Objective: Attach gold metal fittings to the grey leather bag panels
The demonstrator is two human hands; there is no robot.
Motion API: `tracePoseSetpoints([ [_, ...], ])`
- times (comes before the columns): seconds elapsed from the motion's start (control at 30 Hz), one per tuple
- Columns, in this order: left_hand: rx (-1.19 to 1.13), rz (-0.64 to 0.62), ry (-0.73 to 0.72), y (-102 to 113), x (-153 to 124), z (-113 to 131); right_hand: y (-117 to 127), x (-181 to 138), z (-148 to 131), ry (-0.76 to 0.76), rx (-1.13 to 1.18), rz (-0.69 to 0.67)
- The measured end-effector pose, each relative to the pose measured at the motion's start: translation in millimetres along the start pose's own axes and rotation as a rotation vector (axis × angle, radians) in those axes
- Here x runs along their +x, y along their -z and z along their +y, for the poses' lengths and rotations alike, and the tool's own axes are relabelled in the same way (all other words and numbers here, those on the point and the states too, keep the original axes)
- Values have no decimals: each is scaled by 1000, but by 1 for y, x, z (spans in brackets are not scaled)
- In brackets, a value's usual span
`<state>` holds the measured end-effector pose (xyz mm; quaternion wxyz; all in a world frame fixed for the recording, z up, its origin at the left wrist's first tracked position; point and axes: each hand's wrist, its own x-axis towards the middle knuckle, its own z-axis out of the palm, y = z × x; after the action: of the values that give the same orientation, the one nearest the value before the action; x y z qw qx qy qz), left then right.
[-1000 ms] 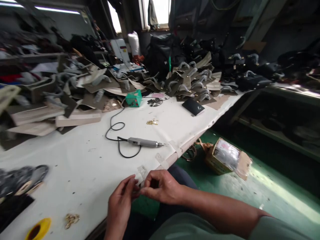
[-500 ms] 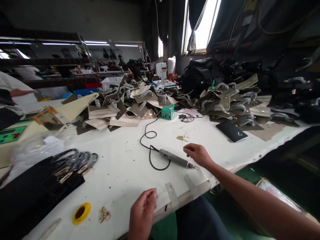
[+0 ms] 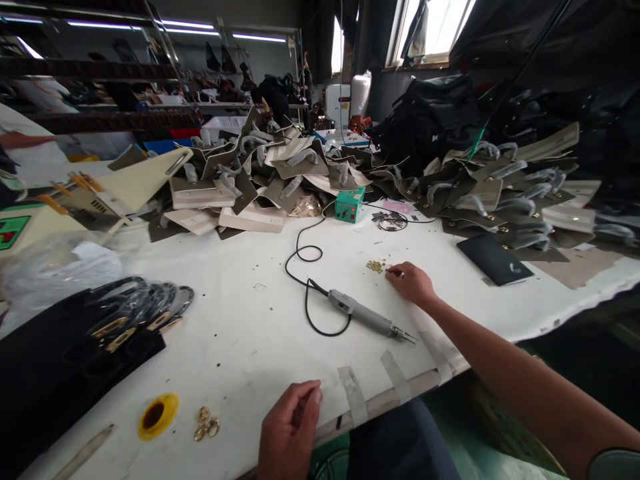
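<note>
My right hand [image 3: 411, 283] reaches across the white table [image 3: 240, 333], its fingertips pinched at the edge of a little heap of small brass fittings [image 3: 375, 266]. Whether a fitting sits between the fingers I cannot make out. My left hand [image 3: 289, 433] rests at the table's near edge with its fingers curled loosely, nothing visible in it. A grey corded hand tool [image 3: 367, 317] lies between the two hands, tip pointing right. Strips of clear tape [image 3: 353, 393] hang over the near edge beside my left hand.
A yellow tape roll [image 3: 152, 415] and brass rings [image 3: 206, 423] lie at the near left. Black bag parts [image 3: 90, 340] cover the left. A green box [image 3: 349, 204], a black flat piece [image 3: 495, 259] and piles of grey leather pieces [image 3: 280, 173] fill the back.
My hands have separated from the tape at the table's edge. My right hand has passed the hand tool and arrived at the brass fittings; the left stays at the edge. The view lifted.
</note>
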<state>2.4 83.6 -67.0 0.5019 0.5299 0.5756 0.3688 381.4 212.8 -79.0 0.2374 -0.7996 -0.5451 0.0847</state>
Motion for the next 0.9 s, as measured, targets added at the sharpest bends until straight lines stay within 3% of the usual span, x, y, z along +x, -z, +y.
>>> tracePoseSetpoints([
  [0.27,17,1,9,1,-1,9,4,-5,10,77,26,-29],
  [0.9,55,32,18,0,3,3,11,-25,7,141,-2,-44],
])
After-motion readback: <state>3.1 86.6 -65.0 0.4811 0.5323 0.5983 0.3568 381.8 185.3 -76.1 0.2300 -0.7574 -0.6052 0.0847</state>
